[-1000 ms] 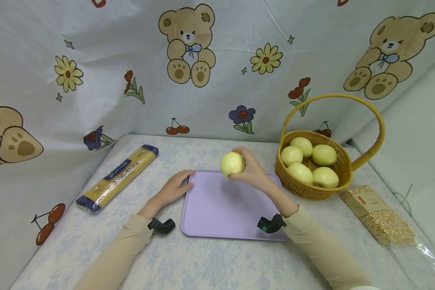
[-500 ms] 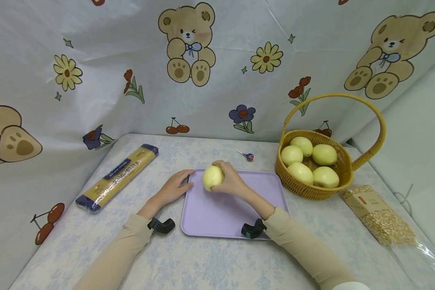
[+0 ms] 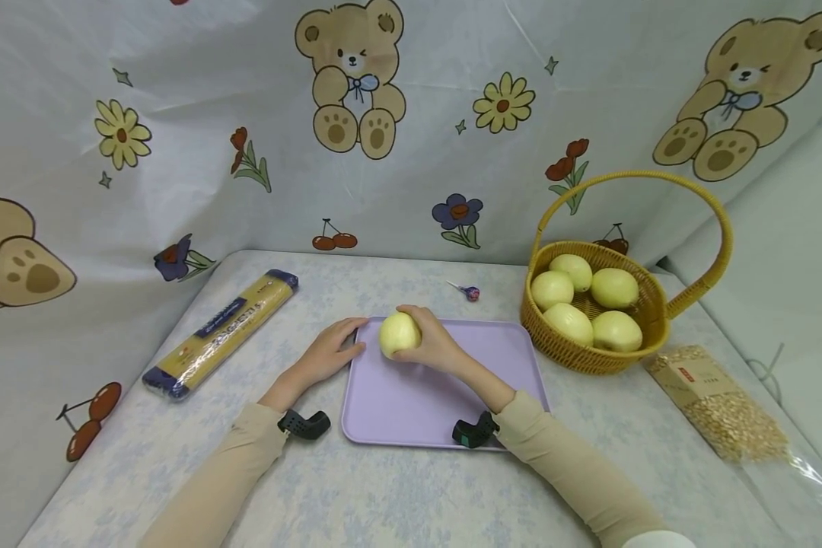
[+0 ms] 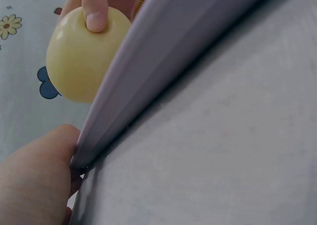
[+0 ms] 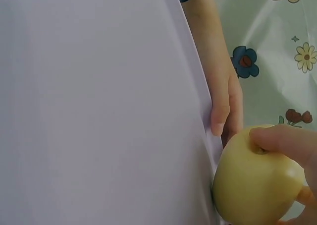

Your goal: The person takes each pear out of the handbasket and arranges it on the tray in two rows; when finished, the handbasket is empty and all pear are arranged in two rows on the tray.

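Observation:
At the far left corner of the lilac tray (image 3: 445, 403), my right hand (image 3: 440, 346) grips a pale yellow apple (image 3: 397, 336). In the right wrist view the thumb lies by the hollow at the top of the apple (image 5: 255, 185), which overlaps the tray's rim. The left wrist view has the apple (image 4: 81, 61) partly hidden behind the raised tray edge. My left hand (image 3: 325, 352) rests against the tray's left edge, fingers reaching to the corner and thumb touching the rim.
A wicker basket (image 3: 565, 356) with a tall handle holds several more yellow apples at the right. Beside it lies a clear bag of grains (image 3: 733, 415). A spaghetti packet (image 3: 222, 335) lies at the left, and a lollipop (image 3: 472, 293) behind the tray.
My right hand has carried the apple left and a little toward me, to the tray's far left corner, uncovering the lollipop. It barely moves in the last half second. My left hand stays put.

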`<move>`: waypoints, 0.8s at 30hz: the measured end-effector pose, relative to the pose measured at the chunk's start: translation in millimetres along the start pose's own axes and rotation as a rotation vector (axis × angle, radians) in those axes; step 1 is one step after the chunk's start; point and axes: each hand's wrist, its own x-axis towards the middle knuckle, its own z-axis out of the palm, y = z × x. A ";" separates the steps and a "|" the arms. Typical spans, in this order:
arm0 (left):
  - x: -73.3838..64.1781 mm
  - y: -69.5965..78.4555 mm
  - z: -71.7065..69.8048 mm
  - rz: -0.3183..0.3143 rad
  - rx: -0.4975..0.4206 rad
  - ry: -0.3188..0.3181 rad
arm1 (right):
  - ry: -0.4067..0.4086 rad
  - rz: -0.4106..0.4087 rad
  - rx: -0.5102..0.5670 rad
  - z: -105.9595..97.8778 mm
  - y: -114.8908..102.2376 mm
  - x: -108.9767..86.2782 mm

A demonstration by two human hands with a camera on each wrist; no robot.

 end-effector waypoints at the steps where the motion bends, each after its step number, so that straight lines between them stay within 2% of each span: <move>1: -0.1 0.2 -0.4 0.001 0.005 0.001 | -0.007 -0.003 -0.001 0.3 0.3 0.1; 13: 0.0 -0.2 -1.1 0.009 0.007 0.006 | -0.056 -0.032 0.006 1.3 -0.7 -0.4; 24: -0.3 -0.6 -0.7 0.014 0.006 0.003 | 0.015 0.008 0.005 1.4 -3.2 -2.7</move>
